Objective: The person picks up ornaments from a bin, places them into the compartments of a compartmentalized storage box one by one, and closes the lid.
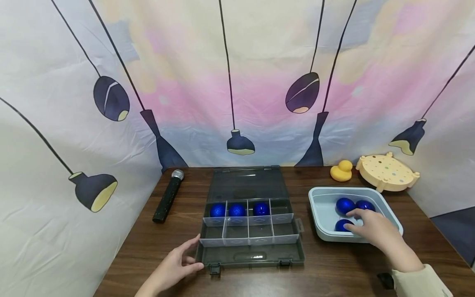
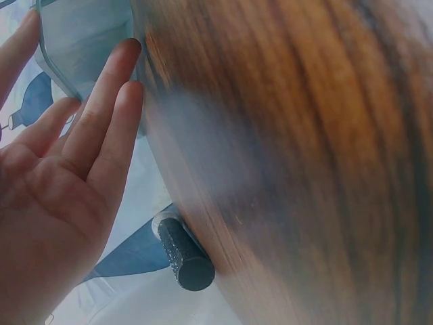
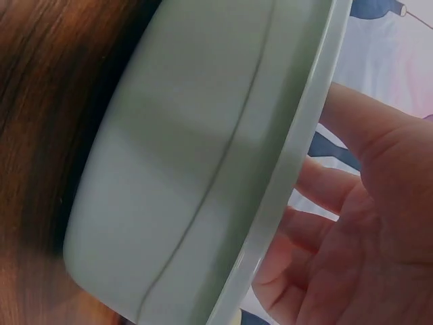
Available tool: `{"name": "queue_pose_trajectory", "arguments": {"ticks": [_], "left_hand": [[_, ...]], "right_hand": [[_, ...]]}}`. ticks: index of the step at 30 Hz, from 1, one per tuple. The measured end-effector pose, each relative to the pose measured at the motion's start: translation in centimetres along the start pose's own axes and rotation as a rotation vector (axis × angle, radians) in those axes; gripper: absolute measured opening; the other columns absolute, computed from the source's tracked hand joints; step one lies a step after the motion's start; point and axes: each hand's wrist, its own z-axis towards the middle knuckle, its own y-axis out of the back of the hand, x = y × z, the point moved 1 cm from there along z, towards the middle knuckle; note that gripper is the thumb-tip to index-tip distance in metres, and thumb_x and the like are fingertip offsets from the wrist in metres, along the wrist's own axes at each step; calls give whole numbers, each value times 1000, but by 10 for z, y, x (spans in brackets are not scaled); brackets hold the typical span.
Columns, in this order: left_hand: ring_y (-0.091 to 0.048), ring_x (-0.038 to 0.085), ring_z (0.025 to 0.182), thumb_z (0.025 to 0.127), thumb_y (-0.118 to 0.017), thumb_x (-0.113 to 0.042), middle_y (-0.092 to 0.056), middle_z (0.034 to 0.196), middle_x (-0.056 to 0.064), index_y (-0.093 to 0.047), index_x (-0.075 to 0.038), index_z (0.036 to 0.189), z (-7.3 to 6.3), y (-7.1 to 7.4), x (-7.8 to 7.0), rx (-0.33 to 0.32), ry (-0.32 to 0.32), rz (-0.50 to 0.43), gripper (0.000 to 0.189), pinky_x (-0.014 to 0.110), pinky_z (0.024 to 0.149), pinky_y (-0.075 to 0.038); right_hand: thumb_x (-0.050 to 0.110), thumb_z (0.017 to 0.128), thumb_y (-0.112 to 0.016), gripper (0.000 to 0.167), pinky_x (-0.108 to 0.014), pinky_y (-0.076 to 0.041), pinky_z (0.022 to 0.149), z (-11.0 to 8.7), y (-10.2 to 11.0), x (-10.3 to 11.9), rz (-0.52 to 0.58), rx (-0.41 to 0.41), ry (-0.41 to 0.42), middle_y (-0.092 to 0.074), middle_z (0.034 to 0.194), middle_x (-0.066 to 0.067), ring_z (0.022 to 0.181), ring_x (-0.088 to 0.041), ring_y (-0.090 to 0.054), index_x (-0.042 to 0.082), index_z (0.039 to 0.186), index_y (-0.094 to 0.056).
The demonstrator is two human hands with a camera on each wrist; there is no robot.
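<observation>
A round, shining ball of deep blue (image 1: 340, 225) is lying under my right thumb, inside a pale blue plastic tub with rounded corners (image 1: 334, 236). My thumb is covering one part of it, so I am seeing only its left portion, glossy and dark. My right hand (image 1: 375, 229) is hovering over the tub with the fingers slightly bent and parted, not visibly closed on anything. Whether the thumb is really touching the ball, I cannot tell; in the right wrist view the tub wall is hiding the fingertips.

In my judgement, the step in hand is picking out this ball. The next move seems to be calling for a gentle pinch of its slippery curve, then a lift above the rim.

Two more blue balls (image 1: 345, 204) (image 1: 365, 205) are lying just beyond my right forefinger. My left hand (image 1: 176, 266) is resting, fingers extended, against the left side of a dark, see-through plastic box (image 1: 226, 256). Ahead of these left fingers, three blue balls (image 1: 237, 210) are sitting in its back row. Farther beyond my right fingers, a yellow toy duck (image 1: 341, 172) is standing.
</observation>
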Motion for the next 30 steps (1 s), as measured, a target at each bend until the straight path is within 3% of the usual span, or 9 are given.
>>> {"name": "queue_pose_trajectory", "arguments": {"ticks": [8, 17, 30], "left_hand": [[-67, 15, 86, 87, -74, -23, -33, 140, 38, -29, 3, 148, 0, 0, 0, -1, -1, 3, 81, 26, 75, -53], [-67, 16, 86, 87, -74, -21, -33, 140, 38, -29, 4, 148, 0, 0, 0, -1, -6, 3, 80, 26, 75, -53], [-67, 16, 87, 87, -74, -22, -32, 141, 38, -29, 3, 148, 0, 0, 0, -6, -6, -2, 80, 26, 75, -53]], "right_hand": [[54, 82, -70, 66, -57, -48, 74, 9, 0, -8, -15, 103, -23, -65, 101, -21, 91, -40, -60, -3, 115, -65], [56, 87, -63, 67, -63, -44, 79, 18, -4, -9, -6, 216, -56, -61, 111, -28, 102, -47, -55, -3, 119, -63], [55, 87, -63, 66, -65, -44, 80, 18, -4, -9, -6, 213, -45, -58, 115, -31, 105, -50, -52, -3, 120, -62]]}}
